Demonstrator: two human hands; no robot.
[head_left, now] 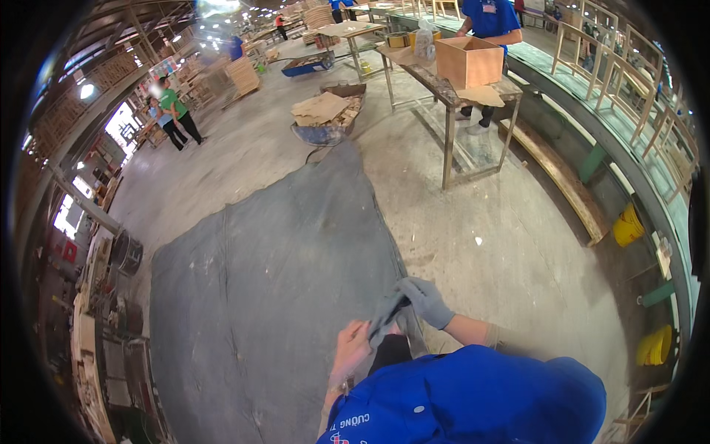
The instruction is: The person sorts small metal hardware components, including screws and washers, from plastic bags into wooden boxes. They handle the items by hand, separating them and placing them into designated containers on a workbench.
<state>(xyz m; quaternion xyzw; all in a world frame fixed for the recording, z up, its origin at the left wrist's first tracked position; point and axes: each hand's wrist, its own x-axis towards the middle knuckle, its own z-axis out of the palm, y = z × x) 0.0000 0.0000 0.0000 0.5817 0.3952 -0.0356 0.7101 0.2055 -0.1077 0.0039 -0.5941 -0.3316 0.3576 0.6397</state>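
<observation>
Presumably light, soft and pliable — a loose grey glove (384,321) above the near right of the dark sheet (288,296).
Bare left hand (350,348) and gloved right hand (427,303) both grip it; the cuff should hold best.

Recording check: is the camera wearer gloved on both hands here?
No: the right hand wears a grey glove, while the left hand shows bare skin.

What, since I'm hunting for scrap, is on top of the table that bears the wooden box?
The wooden box, a pale plastic bag and a flat tan piece show on the table. The surface directly beneath the box is hidden.
</observation>
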